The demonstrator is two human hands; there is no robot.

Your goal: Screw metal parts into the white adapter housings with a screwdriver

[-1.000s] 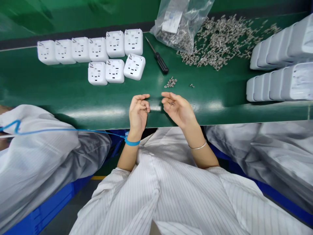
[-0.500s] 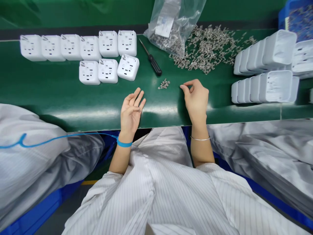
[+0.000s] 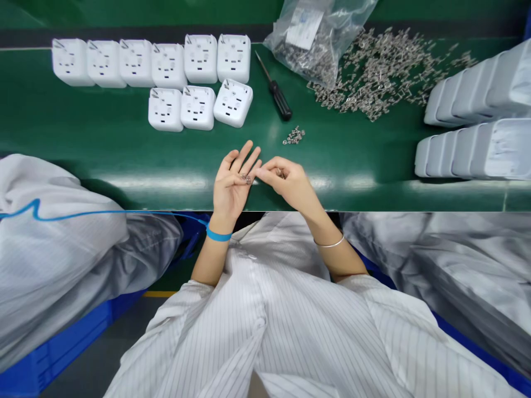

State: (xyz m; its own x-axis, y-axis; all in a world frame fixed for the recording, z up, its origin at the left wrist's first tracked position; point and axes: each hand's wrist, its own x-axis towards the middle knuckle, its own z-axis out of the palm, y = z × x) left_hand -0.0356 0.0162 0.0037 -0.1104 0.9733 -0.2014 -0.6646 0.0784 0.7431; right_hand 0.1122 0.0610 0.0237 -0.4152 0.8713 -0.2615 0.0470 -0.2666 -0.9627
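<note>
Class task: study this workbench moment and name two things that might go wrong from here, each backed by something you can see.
1. The left hand lies open, palm up, with small metal parts loose on it while the right hand picks at them; one may roll off over the green table's near edge.
2. The small heap of screws lies close to the hands, so a sweep could scatter it.

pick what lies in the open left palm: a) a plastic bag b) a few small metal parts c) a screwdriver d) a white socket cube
b: the left hand lies palm up with a few small metal parts on it, and the right hand pinches at them with its fingertips.
</note>
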